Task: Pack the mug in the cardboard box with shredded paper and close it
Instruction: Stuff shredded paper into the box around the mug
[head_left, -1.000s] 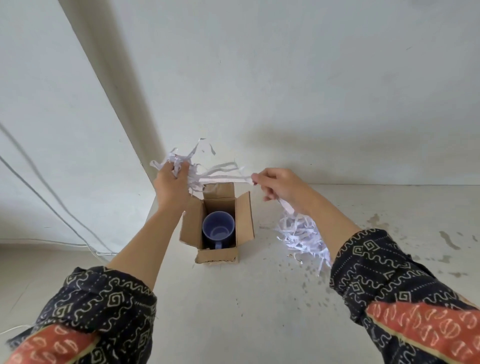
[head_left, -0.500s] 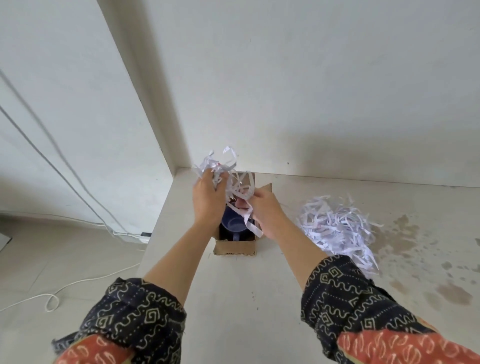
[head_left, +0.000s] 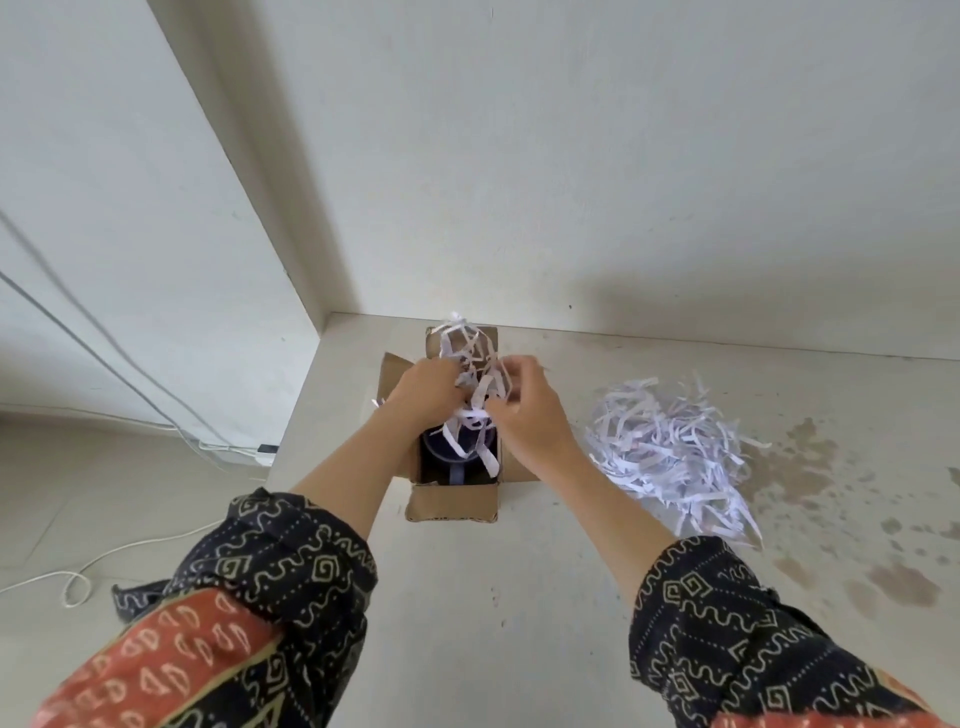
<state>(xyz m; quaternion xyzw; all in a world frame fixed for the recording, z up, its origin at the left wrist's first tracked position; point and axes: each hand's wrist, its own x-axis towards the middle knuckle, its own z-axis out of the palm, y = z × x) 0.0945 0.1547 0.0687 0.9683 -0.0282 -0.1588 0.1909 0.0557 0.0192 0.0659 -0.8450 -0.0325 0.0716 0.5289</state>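
Observation:
An open cardboard box (head_left: 451, 503) stands near the counter's left end with its flaps spread. Inside it sits a purple mug (head_left: 457, 451), upright, mostly hidden by my hands. My left hand (head_left: 426, 391) and my right hand (head_left: 527, 410) meet right over the box opening. Together they grip a bunch of white shredded paper (head_left: 475, 374), whose strips dangle down onto the mug.
A loose pile of shredded paper (head_left: 670, 447) lies on the counter (head_left: 519, 582) right of the box. The counter's left edge drops to a tiled floor with white cables (head_left: 67, 577) and a power strip (head_left: 262, 453). The wall stands close behind the box.
My hands, apart a second ago while pulling strips, have come together and lowered the paper bunch onto the mug in the box. The view has tilted further down.

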